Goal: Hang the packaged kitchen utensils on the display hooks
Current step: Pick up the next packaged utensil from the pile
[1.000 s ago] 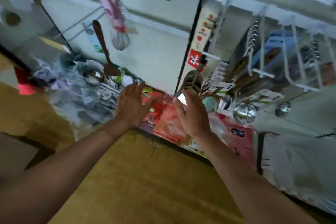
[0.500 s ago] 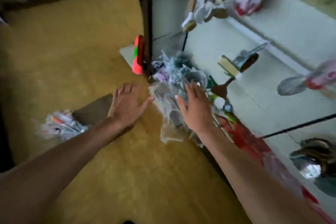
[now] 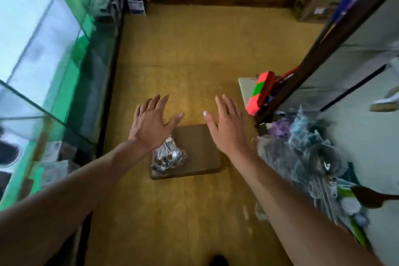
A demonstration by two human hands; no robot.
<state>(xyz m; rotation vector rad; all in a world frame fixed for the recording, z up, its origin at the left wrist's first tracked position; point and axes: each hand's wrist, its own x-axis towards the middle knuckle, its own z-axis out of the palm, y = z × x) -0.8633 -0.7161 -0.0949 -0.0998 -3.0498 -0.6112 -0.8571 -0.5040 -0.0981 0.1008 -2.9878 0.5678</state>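
The left hand (image 3: 151,123) and right hand (image 3: 226,124) are both stretched forward, palms down, fingers straight and spread - neither holds anything. Just below the left hand, a clear-wrapped bundle of metal utensils (image 3: 168,158) lies on the left part of a brown board (image 3: 198,149) on the yellow floor (image 3: 183,49). To the right, a heap of packaged utensils (image 3: 306,151) sits at the foot of a white display panel (image 3: 356,136), with a pink-and-green block (image 3: 260,93) farther off. A glass counter (image 3: 43,60) runs along the left.
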